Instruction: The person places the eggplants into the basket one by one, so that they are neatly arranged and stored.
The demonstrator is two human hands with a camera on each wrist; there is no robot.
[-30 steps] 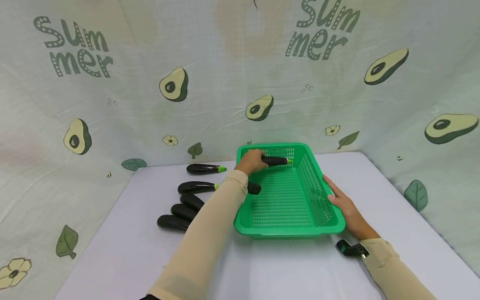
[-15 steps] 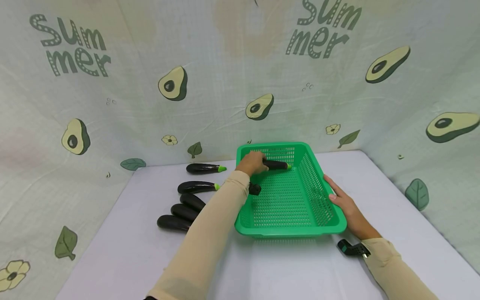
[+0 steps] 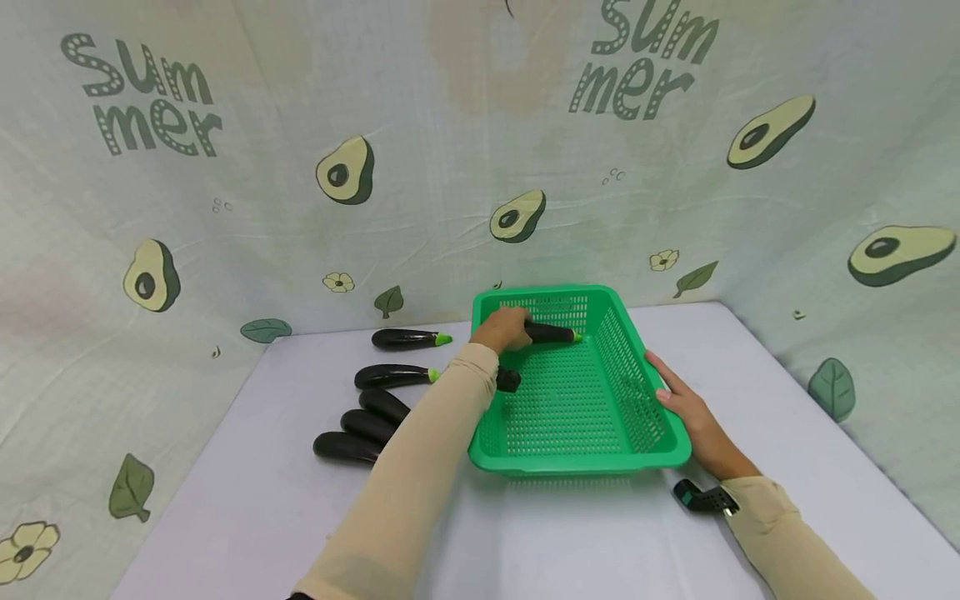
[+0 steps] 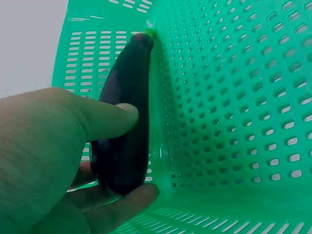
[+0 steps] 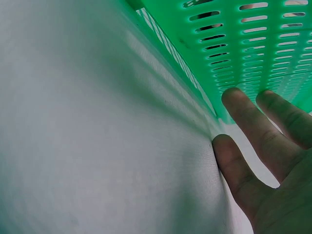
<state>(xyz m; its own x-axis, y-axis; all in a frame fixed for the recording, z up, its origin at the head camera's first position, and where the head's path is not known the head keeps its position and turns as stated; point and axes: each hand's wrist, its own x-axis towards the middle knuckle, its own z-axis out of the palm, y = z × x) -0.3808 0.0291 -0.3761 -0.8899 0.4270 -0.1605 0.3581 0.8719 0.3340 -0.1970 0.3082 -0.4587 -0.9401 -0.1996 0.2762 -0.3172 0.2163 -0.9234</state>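
Observation:
Inside the green plastic basket [image 3: 570,400], my left hand [image 3: 506,327] grips a dark purple eggplant [image 3: 551,333] near its thick end, along the far wall. The left wrist view shows the thumb across the top of the eggplant [image 4: 129,87] and fingers beneath it; its green stem end points away from the hand. My right hand [image 3: 690,417] rests against the basket's right side. In the right wrist view, the right hand's extended fingers [image 5: 258,131] are spread at the outside of the slotted basket wall [image 5: 234,53].
Left of the basket, one eggplant [image 3: 405,338] lies at the back of the white table [image 3: 247,517], with another eggplant [image 3: 393,376] in front of it. Several more, including a dark eggplant [image 3: 345,447], are partly hidden by the left sleeve [image 3: 408,475]. A printed cloth [image 3: 420,108] hangs behind.
The eggplant in my left hand has come slightly down and nearer, away from the basket's far rim. My right hand has stayed in place at the basket.

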